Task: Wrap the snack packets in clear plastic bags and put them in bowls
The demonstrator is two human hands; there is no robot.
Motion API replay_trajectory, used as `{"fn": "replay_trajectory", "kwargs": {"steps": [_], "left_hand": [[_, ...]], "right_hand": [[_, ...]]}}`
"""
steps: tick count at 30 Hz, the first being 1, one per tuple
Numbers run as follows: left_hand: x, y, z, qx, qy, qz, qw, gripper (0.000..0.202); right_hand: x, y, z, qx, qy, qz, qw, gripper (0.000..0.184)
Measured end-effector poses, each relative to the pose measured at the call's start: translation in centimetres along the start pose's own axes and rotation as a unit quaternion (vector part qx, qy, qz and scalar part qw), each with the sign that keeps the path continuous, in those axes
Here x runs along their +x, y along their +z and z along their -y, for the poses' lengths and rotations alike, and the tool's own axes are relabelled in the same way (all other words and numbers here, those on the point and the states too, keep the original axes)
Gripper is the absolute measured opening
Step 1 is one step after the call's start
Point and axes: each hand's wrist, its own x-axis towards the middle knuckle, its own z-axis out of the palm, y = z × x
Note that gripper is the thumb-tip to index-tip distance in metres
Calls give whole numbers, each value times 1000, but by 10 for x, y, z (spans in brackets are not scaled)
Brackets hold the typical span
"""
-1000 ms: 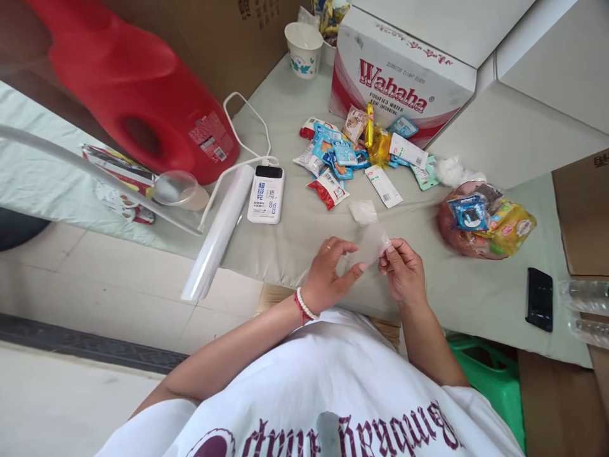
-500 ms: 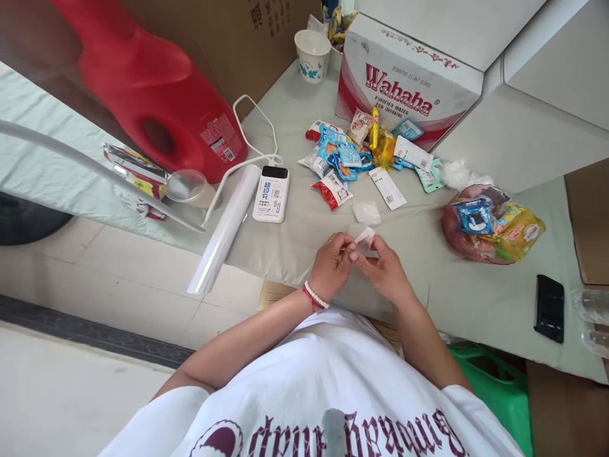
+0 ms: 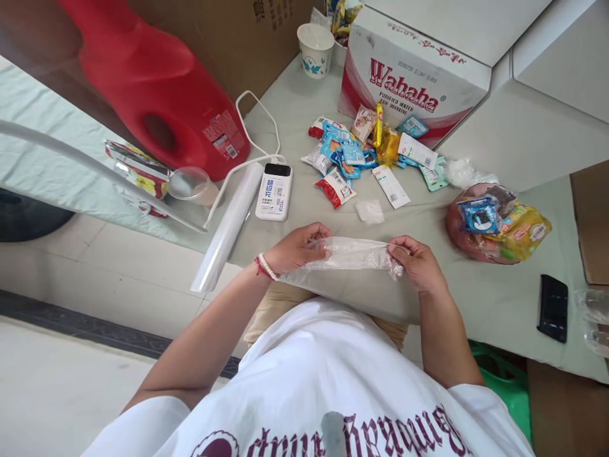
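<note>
Between my hands stretches a sheet of thin clear plastic film [image 3: 354,253], loosely creased and bunched at its right end. My left hand [image 3: 299,249] pinches its left end, and some of the film hangs below that hand toward the wrist. The bunched right end is between the thumb and fingers of my right hand [image 3: 415,261]. A small whitish folded square [image 3: 370,211] lies on the table just beyond the film. Whether the film is a single sheet, a bag or a glove, I cannot tell.
Several snack packets [image 3: 352,152] are piled before a Wahaba-style white and red carton [image 3: 413,82]. A power bank [image 3: 275,192] and a clear roll [image 3: 228,225] lie left, near a red jug [image 3: 166,95]. Right are a packet-filled bowl [image 3: 459,235] and a black phone [image 3: 553,309].
My hands have moved apart, left hand leftward and right hand rightward. The small folded piece they held together is now drawn out into a long strip of clear film.
</note>
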Motion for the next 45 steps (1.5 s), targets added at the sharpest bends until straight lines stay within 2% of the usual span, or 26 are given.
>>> {"fn": "replay_trajectory", "kwargs": {"steps": [1,2,3,5,6,7,9,11,13,14,15,16,18,20,22,24,26,29,31,33,35,38,42,45], "left_hand": [[-1,-8,0,30,-6,-22,999,34],[-3,-13,1,68,-12,-70,995,31],[-5,-16,2,110,-12,-142,984,28],[-11,-12,5,190,22,-307,932,23],[-15,-6,7,217,50,-362,905,20],[-19,3,9,230,81,-386,890,15],[-27,22,14,223,126,-356,899,8],[-31,37,22,201,137,-317,917,13],[-32,46,31,179,122,-311,925,14],[-31,47,35,170,111,-315,927,14],[-30,47,39,163,103,-316,929,14],[-29,47,41,159,98,-316,930,15],[-29,45,44,154,94,-313,932,15],[-31,43,44,151,93,-311,934,15],[-35,41,41,145,87,-310,936,15],[-41,42,40,132,77,-311,938,15],[-44,47,38,101,57,-300,947,15],[-41,64,37,15,-3,-236,972,26],[-33,79,35,-37,-49,-204,977,34],[-22,91,32,-69,-70,-207,973,49],[-11,98,29,-101,-66,-213,970,53],[-1,99,27,-148,-44,-195,968,29],[-4,95,23,-129,-36,-262,956,27],[-6,97,18,-93,-79,-213,969,35]], "right_hand": [[2,-2,-2,2,5,-6,1000,41],[4,-3,-5,7,9,-11,1000,42],[6,-3,-9,12,11,-15,1000,43],[9,-2,-18,17,14,-18,1000,43],[9,-1,-22,13,15,-18,1000,44],[8,-1,-26,-1,14,-18,1000,44],[0,-2,-28,-76,-3,-24,997,47],[-14,-8,-24,-228,-60,-67,969,51],[-29,-14,-13,-390,-139,-141,899,53],[-35,-15,-6,-444,-180,-171,861,50],[-39,-13,-1,-473,-217,-179,835,45],[-40,-10,4,-483,-249,-159,824,40],[-34,6,7,-480,-296,-60,823,31],[-18,26,3,-493,-297,42,817,26],[-1,43,-5,-516,-267,88,809,24],[12,53,-14,-501,-238,98,827,22],[15,54,-20,-430,-225,89,870,22],[6,51,-21,-284,-195,58,937,17],[-4,50,-17,-179,-139,53,972,19],[-14,52,-13,-59,-62,71,994,27],[-22,52,-10,57,10,88,994,34],[-28,47,-9,172,69,79,980,40],[-30,37,-14,236,87,64,966,41],[-30,35,-17,263,86,78,958,38]]}}
